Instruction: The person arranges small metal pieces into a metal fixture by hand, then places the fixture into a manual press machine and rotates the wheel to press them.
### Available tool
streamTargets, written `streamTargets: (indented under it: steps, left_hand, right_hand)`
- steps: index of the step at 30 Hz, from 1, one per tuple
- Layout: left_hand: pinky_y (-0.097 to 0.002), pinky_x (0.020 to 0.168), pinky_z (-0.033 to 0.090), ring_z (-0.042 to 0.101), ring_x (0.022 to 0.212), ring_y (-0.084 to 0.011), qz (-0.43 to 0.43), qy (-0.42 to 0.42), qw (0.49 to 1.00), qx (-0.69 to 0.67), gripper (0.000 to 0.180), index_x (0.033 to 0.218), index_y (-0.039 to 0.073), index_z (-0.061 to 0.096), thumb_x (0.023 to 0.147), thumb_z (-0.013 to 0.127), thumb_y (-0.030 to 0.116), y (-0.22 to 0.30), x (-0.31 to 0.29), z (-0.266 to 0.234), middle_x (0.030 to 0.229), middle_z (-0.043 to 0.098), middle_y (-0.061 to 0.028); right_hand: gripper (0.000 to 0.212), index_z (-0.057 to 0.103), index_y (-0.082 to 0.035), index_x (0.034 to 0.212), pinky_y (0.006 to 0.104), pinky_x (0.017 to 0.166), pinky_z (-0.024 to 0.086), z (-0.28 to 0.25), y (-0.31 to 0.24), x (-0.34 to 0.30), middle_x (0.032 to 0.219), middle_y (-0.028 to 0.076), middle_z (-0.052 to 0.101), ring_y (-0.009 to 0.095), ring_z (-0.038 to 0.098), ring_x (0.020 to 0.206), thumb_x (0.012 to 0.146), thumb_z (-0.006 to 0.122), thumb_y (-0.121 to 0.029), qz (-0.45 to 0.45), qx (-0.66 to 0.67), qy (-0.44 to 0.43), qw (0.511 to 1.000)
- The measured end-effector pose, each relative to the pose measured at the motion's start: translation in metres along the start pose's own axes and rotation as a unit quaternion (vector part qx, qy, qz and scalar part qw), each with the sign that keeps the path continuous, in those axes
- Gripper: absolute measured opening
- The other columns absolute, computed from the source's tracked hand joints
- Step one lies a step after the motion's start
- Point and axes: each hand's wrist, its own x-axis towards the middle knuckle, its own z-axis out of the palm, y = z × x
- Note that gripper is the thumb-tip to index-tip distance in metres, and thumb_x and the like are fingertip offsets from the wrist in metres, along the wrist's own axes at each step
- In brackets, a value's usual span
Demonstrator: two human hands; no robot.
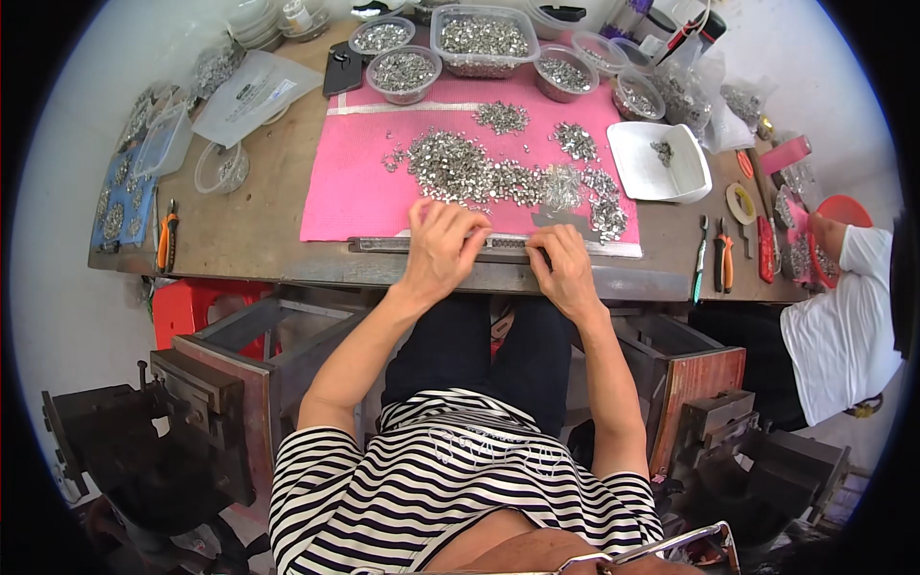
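A long dark metal bar (pixel 379 245) lies along the front edge of a pink cloth (pixel 331 192). Its middle stretch has a row of small slots or pieces. My left hand (pixel 439 251) rests over the bar, fingers bent and thumb close to the index finger; anything between them is too small to make out. At the slotted stretch's right end, my right hand (pixel 563 270) has its fingertips pinched against the bar, and what they grip is hidden. Just beyond my hands lies a large pile of small shiny metal pieces (pixel 446 165). A heap of thin silvery pieces (pixel 562 187) lies beside it.
Plastic tubs of metal pieces (pixel 484 38) line the back. A white tray (pixel 628 158) stands right of the cloth. Orange-handled pliers (pixel 168 240) lie at left, more pliers (pixel 724 259) at right. Another person's white sleeve (pixel 848 307) shows at far right. Vises (pixel 206 422) flank my legs.
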Motion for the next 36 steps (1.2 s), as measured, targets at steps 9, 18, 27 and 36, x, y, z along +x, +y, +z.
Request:
streamTargets:
  steps: [9,18,27,36]
  left_hand:
    - [-0.0496,0.1,0.033,0.056,0.092,-0.023,-0.002,-0.024,0.999,0.044,0.027,0.097,0.011,0.068,0.086,0.077,0.034,0.016,-0.003,0.025,0.09,0.062,-0.0016]
    - [-0.0702,0.114,0.02,0.043,0.139,-0.0379,0.018,-0.086,0.991,0.102,0.043,0.137,0.009,0.062,0.1,0.062,0.032,-0.002,0.031,0.013,0.146,0.056,-0.0072]
    - [-0.0803,0.113,0.005,0.021,0.152,-0.0486,0.038,-0.284,0.955,0.077,0.047,0.147,0.01,0.055,0.107,0.046,0.033,-0.014,0.021,0.003,0.156,0.049,-0.0017]
    - [-0.0706,0.118,0.007,0.047,0.14,-0.0332,-0.025,-0.166,0.986,0.02,0.022,0.117,0.015,0.077,0.096,0.069,0.018,-0.024,0.005,-0.032,0.126,0.072,0.0033]
  right_hand:
    - [0.015,0.068,0.0,0.102,0.0385,0.078,0.051,0.001,0.004,-0.01,0.094,0.013,0.069,0.031,0.065,0.086,0.088,0.067,0.006,0.12,0.12,0.052,0.984]
    - [0.025,0.068,0.0,0.115,0.0382,0.088,0.051,0.002,0.016,0.011,0.108,0.014,0.07,0.031,0.066,0.099,0.091,0.063,0.004,0.049,-0.002,0.093,0.994]
    - [0.032,0.064,0.004,0.127,0.0511,0.118,0.034,0.003,0.022,0.024,0.14,0.018,0.061,0.033,0.053,0.135,0.095,0.06,-0.001,0.003,-0.052,-0.13,0.99]
    - [0.018,0.073,-0.001,0.104,0.0421,0.085,0.051,-0.025,0.019,0.029,0.097,0.014,0.071,0.031,0.067,0.091,0.089,0.064,0.003,0.154,0.121,-0.033,0.98]
